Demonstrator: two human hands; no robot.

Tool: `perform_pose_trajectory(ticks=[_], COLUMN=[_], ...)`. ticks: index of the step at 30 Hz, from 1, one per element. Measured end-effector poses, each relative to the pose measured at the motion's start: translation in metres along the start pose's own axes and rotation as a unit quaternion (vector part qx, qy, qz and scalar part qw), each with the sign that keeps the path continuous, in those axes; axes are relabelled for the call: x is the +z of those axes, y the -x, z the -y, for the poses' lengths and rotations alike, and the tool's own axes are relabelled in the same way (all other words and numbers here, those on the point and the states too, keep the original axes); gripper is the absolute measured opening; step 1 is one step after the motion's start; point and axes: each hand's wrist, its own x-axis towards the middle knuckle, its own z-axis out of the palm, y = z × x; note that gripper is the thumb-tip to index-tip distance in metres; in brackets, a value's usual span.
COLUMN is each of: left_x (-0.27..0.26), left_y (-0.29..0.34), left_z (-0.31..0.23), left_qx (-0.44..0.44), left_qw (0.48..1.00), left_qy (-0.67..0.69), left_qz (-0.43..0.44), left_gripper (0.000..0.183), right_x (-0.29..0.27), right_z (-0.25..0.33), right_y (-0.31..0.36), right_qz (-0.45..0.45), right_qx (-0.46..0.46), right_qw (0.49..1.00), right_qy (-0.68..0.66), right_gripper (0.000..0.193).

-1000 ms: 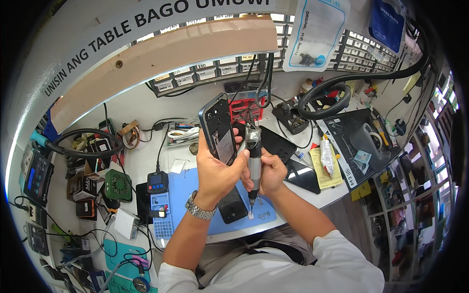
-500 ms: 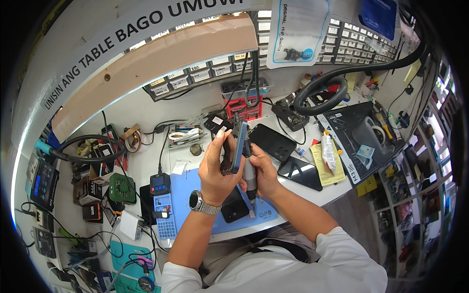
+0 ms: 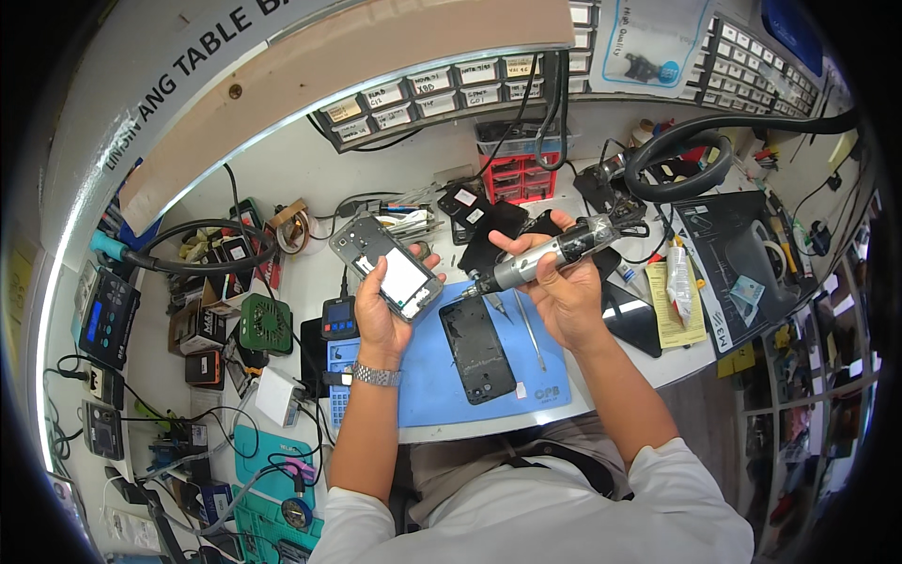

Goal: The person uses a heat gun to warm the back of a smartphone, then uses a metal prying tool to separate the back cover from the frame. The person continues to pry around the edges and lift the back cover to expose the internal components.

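Tabletop (image 3: 675, 363): was white. Mat (image 3: 423, 376): blue, lay on it. Driver (image 3: 515, 271): the right hand (image 3: 568, 301) pinched its barrel. Phone (image 3: 406, 277): opened, was tilted above the mat's far left corner, clasped in the left hand's (image 3: 385, 324) grip; seemed light, stiff, slick-edged, fragile inside, best held by its sides. Panel (image 3: 477, 352): dark, lay on the mat.

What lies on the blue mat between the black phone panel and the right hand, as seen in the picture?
In the head view, two slim metal tools: a shorter one nearer the black phone panel, and a longer one nearer the right hand.
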Motion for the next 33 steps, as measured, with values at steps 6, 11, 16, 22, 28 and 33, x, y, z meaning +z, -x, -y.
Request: perform_pose_trajectory(ticks=[6,11,16,22,28,33], left_x=[-0.006,0.004,0.004,0.006,0.01,0.01], left_y=[0.006,0.011,0.01,0.012,0.014,0.015], left_z=[0.02,0.021,0.018,0.022,0.025,0.027], left_qx=[0.003,0.004,0.017,0.037,0.047,0.052], left_qw=[0.994,0.991,0.984,0.98,0.979,0.976], left_qy=[-0.098,-0.116,-0.137,-0.16,-0.165,-0.182], left_qz=[-0.038,-0.06,-0.11,-0.109,-0.107,-0.108], left_gripper=[0.041,0.034,0.035,0.032,0.03,0.028], right_x=[0.004,0.004,0.001,-0.003,-0.003,-0.006], right_z=[-0.001,-0.004,-0.01,-0.02,-0.02,-0.019], right_y=[0.007,0.008,0.013,0.013,0.015,0.015], right_qz=[0.031,0.046,0.068,0.073,0.056,0.076], right_qx=[0.029,-0.04,-0.12,-0.184,-0.15,-0.159], right_qw=[0.999,0.985,0.97,0.958,0.964,0.958], right_qy=[0.033,0.162,0.202,0.209,0.213,0.227], right_gripper=[0.057,0.054,0.063,0.064,0.065,0.061])
